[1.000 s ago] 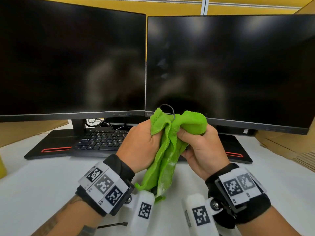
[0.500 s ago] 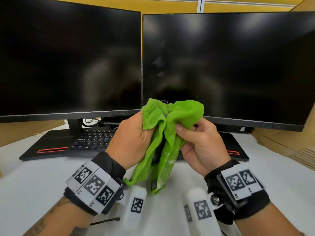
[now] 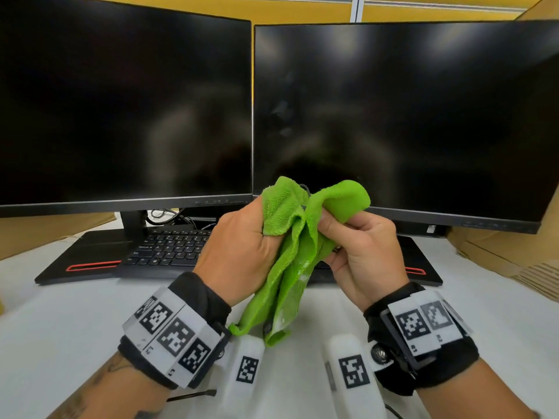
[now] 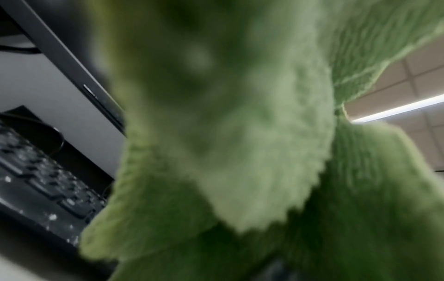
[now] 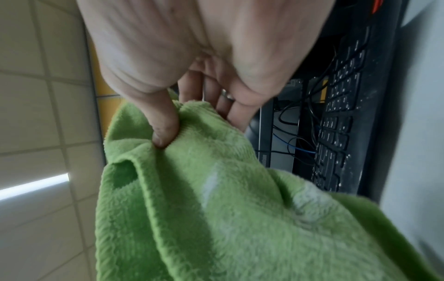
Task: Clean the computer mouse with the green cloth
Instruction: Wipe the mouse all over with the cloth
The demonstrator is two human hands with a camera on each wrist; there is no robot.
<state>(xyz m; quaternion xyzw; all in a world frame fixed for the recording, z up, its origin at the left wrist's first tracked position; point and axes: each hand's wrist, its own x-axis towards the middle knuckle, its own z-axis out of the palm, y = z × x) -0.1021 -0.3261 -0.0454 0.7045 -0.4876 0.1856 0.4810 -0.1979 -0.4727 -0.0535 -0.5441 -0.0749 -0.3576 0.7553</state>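
The green cloth (image 3: 290, 237) is bunched up above the desk, in front of the right monitor's lower edge. My left hand (image 3: 242, 246) grips its left side, with the fingers wrapped out of sight behind the fabric. My right hand (image 3: 360, 246) pinches the right fold, and the thumb (image 5: 163, 129) presses into the cloth (image 5: 216, 209). The mouse is hidden inside the bundle. Only a thin dark cable (image 3: 305, 189) pokes out at the top. In the left wrist view, blurred green cloth (image 4: 240, 152) fills almost the whole picture.
Two dark monitors (image 3: 127, 101) stand side by side at the back. A black keyboard (image 3: 172, 249) lies on a black mat with red trim (image 3: 90, 263) beneath them. Cardboard (image 3: 499, 255) lies at the right on the white desk (image 3: 60, 322).
The cloth bundle has risen a little against the monitor edge. The cable loop above it shows less than a second ago. Both hands keep their hold.
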